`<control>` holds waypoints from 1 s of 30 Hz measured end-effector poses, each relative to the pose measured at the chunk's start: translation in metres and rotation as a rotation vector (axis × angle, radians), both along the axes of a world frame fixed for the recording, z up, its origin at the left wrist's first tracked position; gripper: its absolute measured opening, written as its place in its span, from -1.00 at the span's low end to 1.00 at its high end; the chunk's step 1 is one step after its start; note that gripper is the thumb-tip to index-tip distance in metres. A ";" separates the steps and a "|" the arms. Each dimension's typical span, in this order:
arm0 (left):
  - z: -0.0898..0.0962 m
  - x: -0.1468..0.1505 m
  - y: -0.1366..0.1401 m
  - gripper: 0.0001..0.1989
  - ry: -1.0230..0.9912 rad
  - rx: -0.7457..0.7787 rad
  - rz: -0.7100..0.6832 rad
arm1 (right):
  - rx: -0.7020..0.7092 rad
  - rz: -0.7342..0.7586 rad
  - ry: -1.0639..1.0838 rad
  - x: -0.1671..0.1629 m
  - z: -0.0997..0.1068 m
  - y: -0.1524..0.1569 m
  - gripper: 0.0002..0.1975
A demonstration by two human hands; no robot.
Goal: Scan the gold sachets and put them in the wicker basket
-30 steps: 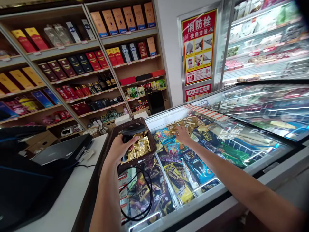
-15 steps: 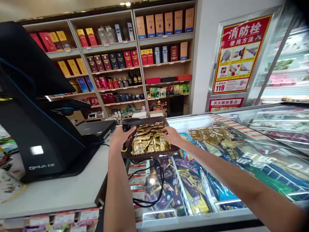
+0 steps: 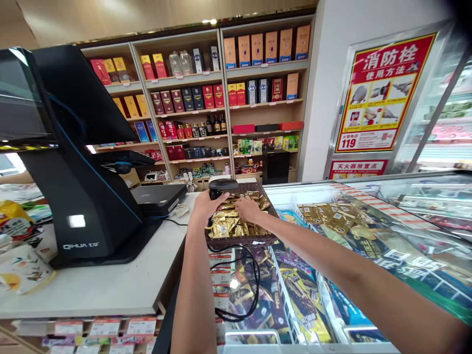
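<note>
Moved right hand (image 3: 247,208) farther in over the basket (image 3: 241,241) since the earlier frame, onto the gold packets (image 3: 225,227) inside; cannot tell whether pinching any. Gripping black scanner (image 3: 223,184) in left hand (image 3: 202,209); best kept clear while handling packets lightly.

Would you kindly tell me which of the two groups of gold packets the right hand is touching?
The gold packets in the brown woven basket: the right hand rests on them, while the other group lies spread out on the freezer.

Bare forearms (image 3: 195,290); bare, slim fingers (image 3: 242,203)
</note>
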State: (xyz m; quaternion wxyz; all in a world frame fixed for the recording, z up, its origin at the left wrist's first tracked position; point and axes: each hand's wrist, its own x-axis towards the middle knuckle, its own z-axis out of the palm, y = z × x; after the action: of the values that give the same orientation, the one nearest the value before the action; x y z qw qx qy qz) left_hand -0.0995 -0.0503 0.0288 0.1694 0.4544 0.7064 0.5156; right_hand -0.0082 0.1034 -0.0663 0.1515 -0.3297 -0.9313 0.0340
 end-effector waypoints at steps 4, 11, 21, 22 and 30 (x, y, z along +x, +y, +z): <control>0.001 0.005 0.002 -0.56 0.040 -0.005 0.043 | -0.033 0.055 0.091 0.007 -0.007 0.004 -0.50; 0.004 0.009 -0.003 -0.53 0.056 0.007 0.044 | 0.006 0.067 -0.040 -0.019 -0.003 0.008 -0.45; 0.002 0.009 0.003 -0.51 0.085 0.001 0.032 | 0.106 0.057 -0.046 0.040 -0.004 -0.012 -0.61; 0.002 0.010 0.004 -0.50 0.079 0.000 0.030 | 0.057 -0.005 -0.011 0.045 -0.007 -0.014 -0.61; 0.000 0.016 0.011 -0.51 0.088 -0.012 -0.021 | -0.184 -0.085 0.055 0.058 -0.007 -0.016 -0.56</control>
State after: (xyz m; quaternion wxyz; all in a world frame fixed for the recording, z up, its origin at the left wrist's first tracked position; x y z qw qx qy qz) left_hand -0.0833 -0.0395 0.0283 0.1464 0.4829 0.7113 0.4893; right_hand 0.0494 0.0871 -0.0736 0.1472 -0.3801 -0.9050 0.1219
